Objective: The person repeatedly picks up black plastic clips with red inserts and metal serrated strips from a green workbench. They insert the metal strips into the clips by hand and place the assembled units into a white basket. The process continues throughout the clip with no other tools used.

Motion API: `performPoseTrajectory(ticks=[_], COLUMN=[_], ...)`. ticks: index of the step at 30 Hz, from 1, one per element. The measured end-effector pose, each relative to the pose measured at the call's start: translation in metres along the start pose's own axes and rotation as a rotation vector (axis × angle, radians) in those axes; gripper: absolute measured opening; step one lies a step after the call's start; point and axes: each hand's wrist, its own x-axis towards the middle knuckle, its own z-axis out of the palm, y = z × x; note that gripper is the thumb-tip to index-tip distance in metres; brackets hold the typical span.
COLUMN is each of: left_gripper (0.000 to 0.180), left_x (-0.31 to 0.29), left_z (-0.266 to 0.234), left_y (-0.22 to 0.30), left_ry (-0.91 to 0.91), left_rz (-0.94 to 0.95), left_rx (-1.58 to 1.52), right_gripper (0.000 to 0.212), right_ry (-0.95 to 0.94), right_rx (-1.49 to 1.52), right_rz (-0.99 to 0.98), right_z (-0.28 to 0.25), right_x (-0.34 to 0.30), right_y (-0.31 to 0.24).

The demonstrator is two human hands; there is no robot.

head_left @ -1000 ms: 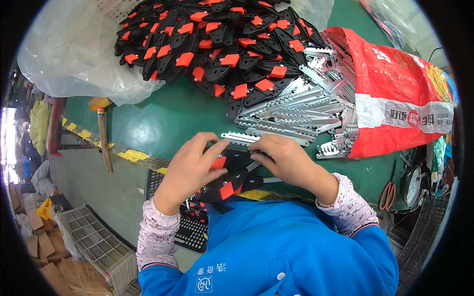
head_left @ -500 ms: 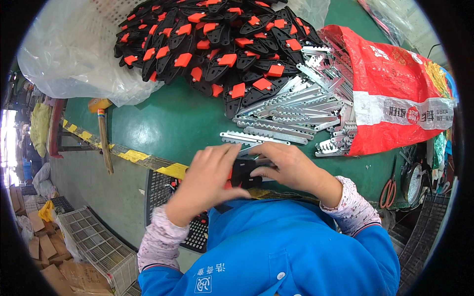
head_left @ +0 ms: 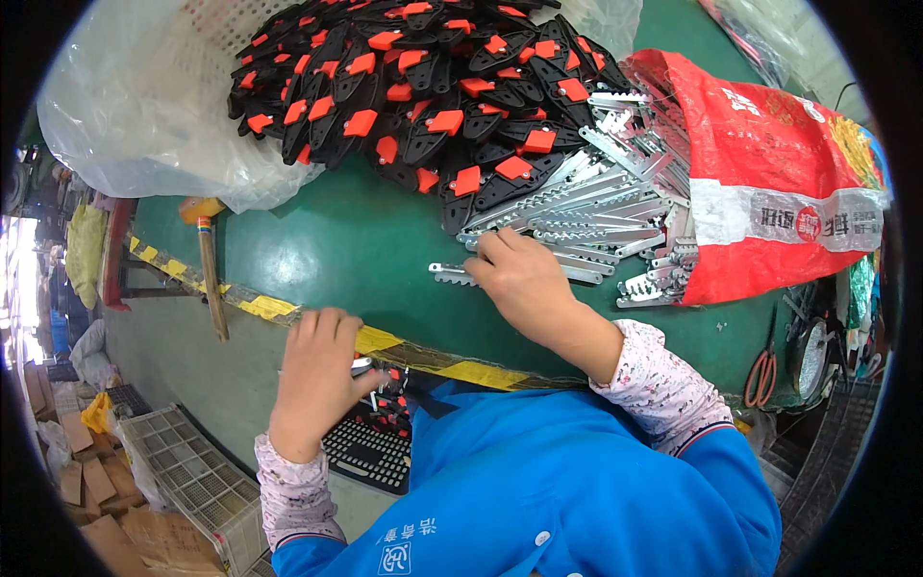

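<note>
My left hand (head_left: 317, 380) is closed at the table's near edge, left of my body. A small piece with a silvery metal end (head_left: 361, 365) pokes out by its thumb; the rest is hidden in the fingers. My right hand (head_left: 527, 288) reaches over the green table with its fingers bent down onto the near side of a heap of toothed metal strips (head_left: 596, 207). One toothed strip (head_left: 450, 274) sticks out to the left from under its fingertips. Behind lies a big pile of black plastic parts with red tabs (head_left: 423, 106).
A red sack (head_left: 760, 173) lies at the right, spilling strips. Clear plastic (head_left: 144, 115) covers the back left. A mallet (head_left: 207, 255) rests across the yellow-black edge tape (head_left: 269, 307). Below the edge is a black crate (head_left: 370, 457) with parts. Scissors (head_left: 760, 375) hang at the right.
The hands have parted from around a black and red piece. My left hand moved left and down past the table edge; my right hand moved forward onto the metal strips.
</note>
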Motion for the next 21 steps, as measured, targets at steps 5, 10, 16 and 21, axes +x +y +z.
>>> performPoseTrajectory(ticks=[5, 10, 16, 21], left_gripper=[0.041, 0.061, 0.053, 0.042], left_x=[0.082, 0.167, 0.161, 0.082], left_z=[0.023, 0.03, 0.03, 0.02], left_y=[0.007, 0.007, 0.0, 0.018], left_ry=[0.349, 0.449, 0.497, 0.263], left_rz=[0.099, 0.461, 0.575, 0.266], left_rx=[-0.261, 0.113, -0.016, -0.725], right_gripper=[0.014, 0.021, 0.027, 0.026], right_ry=[-0.058, -0.122, 0.018, 0.173], right_rx=[0.137, 0.38, 0.759, 0.584], right_rz=[-0.014, -0.129, 0.055, 0.291], right_z=[0.003, -0.026, -0.055, -0.057], right_x=[0.006, -0.008, -0.031, -0.041], right_y=[-0.003, -0.003, -0.004, 0.002])
